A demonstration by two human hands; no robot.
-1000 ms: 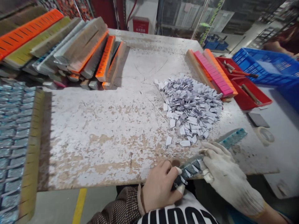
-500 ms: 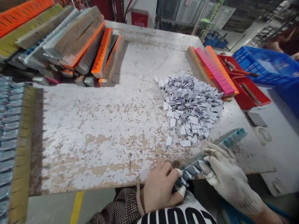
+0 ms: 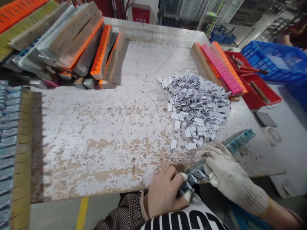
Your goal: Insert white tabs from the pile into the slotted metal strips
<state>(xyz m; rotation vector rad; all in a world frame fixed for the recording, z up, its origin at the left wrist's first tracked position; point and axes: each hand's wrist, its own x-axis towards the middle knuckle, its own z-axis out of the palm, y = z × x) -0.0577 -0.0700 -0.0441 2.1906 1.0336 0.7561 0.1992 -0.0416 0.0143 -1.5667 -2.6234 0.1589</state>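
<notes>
My left hand (image 3: pixel 168 188), bare with white covers on the thumb and a fingertip, grips the near end of a glittery dark-teal slotted bar (image 3: pixel 241 140). The bar lies slanted across the table's front edge. A few small white pointed pieces (image 3: pixel 198 174) stick out of its side between my hands. My right hand (image 3: pixel 230 175), in a white knitted glove, is closed over the bar's middle; its fingertips are partly hidden. Just beyond the bar lies a heap of small white angular pieces (image 3: pixel 196 99), with a few loose ones at its near side.
Slotted bars in orange, olive and grey (image 3: pixel 72 41) are stacked at the back left. Filled bars (image 3: pixel 9 143) lie along the left edge. Pink and orange bars (image 3: pixel 222 68), red trays (image 3: pixel 259 91), a blue crate (image 3: pixel 275 60) and a tape roll (image 3: pixel 272 135) are on the right.
My right hand has shifted slightly left along the bar, its fingers drawn closer together over it. My left hand keeps its grip. The view has tilted a little.
</notes>
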